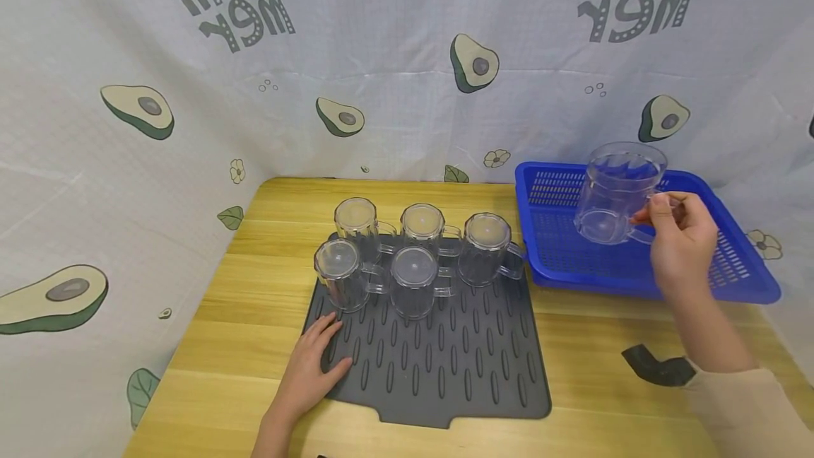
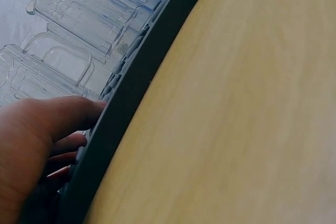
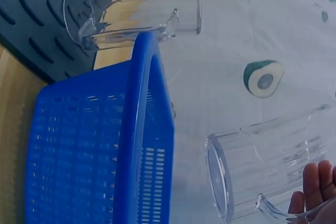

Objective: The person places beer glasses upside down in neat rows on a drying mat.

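Note:
My right hand (image 1: pixel 685 242) grips a clear glass mug (image 1: pixel 613 193) by its handle, mouth up, above the blue basket (image 1: pixel 559 260). In the right wrist view the same mug (image 3: pixel 268 156) hangs beyond the basket's rim, with fingers around the handle. My left hand (image 1: pixel 308 366) rests on the left edge of the dark grey drying mat (image 1: pixel 439 366), fingers spread. Several clear mugs stand upside down on the mat's far half, handles pointing right; the nearest to my left hand is a front-left mug (image 1: pixel 343 278). In the left wrist view the thumb (image 2: pixel 73 114) touches the mat's edge.
A wooden table (image 1: pixel 242 302) carries the mat and the basket. A black strap (image 1: pixel 658 367) lies by the right sleeve (image 1: pixel 744 401). Behind the table hangs a white curtain (image 1: pixel 394 76) printed with avocados. The basket touches or nearly touches the mat's far right corner.

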A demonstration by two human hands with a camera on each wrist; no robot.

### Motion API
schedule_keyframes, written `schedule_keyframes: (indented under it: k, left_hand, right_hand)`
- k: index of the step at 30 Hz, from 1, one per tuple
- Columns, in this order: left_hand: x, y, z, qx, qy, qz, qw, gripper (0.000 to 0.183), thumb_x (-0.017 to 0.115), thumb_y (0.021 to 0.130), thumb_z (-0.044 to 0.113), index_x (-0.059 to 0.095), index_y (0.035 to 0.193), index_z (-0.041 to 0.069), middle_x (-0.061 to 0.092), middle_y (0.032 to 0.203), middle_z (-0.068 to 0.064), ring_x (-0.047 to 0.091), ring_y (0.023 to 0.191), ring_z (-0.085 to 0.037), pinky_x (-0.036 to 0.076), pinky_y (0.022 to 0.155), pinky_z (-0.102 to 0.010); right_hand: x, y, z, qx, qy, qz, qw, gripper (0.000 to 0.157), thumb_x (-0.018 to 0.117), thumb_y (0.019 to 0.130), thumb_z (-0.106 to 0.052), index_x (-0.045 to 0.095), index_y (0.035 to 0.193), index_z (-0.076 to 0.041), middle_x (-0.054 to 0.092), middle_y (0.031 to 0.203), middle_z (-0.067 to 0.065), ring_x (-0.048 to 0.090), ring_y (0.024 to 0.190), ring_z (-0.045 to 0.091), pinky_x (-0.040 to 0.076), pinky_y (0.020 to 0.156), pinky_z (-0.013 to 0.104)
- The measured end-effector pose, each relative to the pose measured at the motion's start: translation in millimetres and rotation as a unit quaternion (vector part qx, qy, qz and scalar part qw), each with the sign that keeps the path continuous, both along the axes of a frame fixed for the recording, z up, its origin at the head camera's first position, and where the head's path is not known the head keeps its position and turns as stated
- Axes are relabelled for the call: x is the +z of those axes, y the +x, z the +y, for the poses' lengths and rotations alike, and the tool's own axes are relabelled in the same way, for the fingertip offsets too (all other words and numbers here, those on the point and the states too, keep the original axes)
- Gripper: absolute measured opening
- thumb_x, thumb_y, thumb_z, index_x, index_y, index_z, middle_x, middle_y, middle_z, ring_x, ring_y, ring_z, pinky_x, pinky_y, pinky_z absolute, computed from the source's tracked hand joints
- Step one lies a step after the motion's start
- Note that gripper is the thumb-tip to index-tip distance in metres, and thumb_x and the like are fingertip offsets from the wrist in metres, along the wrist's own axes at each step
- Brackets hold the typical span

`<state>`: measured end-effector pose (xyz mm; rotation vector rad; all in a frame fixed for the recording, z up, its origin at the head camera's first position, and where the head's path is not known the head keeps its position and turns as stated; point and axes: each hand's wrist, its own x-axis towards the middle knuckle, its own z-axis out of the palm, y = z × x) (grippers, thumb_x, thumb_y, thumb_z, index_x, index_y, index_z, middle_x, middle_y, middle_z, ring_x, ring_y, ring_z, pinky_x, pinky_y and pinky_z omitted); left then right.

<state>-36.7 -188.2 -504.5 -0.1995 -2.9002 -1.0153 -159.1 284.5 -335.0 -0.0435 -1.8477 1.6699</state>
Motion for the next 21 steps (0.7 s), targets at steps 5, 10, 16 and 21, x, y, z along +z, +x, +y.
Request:
schedule_keyframes:
  k: [5, 10, 16, 21]
  left_hand:
    - [-0.5, -0.2, -0.4, -0.001, -0.001, 0.002, 1.0000, 0.061, 0.078, 0.082, 0.025, 0.056, 0.135, 0.003, 0.043, 0.147, -0.014, 0.035, 0.137, -0.038, 0.031, 0.107, -0.060]
    - [-0.3, -0.2, -0.4, -0.002, -0.004, 0.004, 1.0000, 0.061, 0.077, 0.082, 0.025, 0.056, 0.134, 0.002, 0.044, 0.147, -0.014, 0.036, 0.137, -0.038, 0.031, 0.107, -0.060]
    - [0.1, 0.0, -0.1, -0.002, -0.004, 0.006, 1.0000, 0.061, 0.078, 0.081, 0.025, 0.057, 0.134, 0.002, 0.045, 0.146, -0.015, 0.037, 0.136, -0.039, 0.032, 0.106, -0.061]
    - [0.5, -0.1, 0.5, 0.000, -0.005, 0.002, 1.0000, 0.061, 0.078, 0.082, 0.025, 0.057, 0.134, 0.003, 0.044, 0.147, -0.014, 0.036, 0.136, -0.038, 0.032, 0.106, -0.060]
  right_hand:
    - [3.4, 6.7, -8.3, -0.001, 0.035, -0.006, 0.999, 0.014, 0.055, 0.099, -0.010, 0.064, 0.089, -0.013, 0.062, 0.069, -0.009, 0.061, 0.067, 0.001, 0.045, 0.077, 0.013]
    - [5.6, 12.8, -16.8, 0.006, 0.036, -0.020, 0.999, 0.015, 0.054, 0.099, -0.010, 0.064, 0.088, -0.012, 0.063, 0.069, -0.009, 0.061, 0.068, 0.002, 0.045, 0.076, 0.014]
    - [6.4, 21.3, -27.7, 0.041, -0.017, -0.021, 0.999, 0.015, 0.055, 0.099, -0.011, 0.064, 0.088, -0.009, 0.064, 0.070, -0.004, 0.063, 0.067, 0.004, 0.045, 0.078, 0.013]
    - [6.8, 28.7, -37.9, 0.083, -0.053, 0.007, 0.995, 0.015, 0.054, 0.099, -0.009, 0.063, 0.088, -0.003, 0.064, 0.070, 0.002, 0.063, 0.066, 0.008, 0.047, 0.080, 0.017]
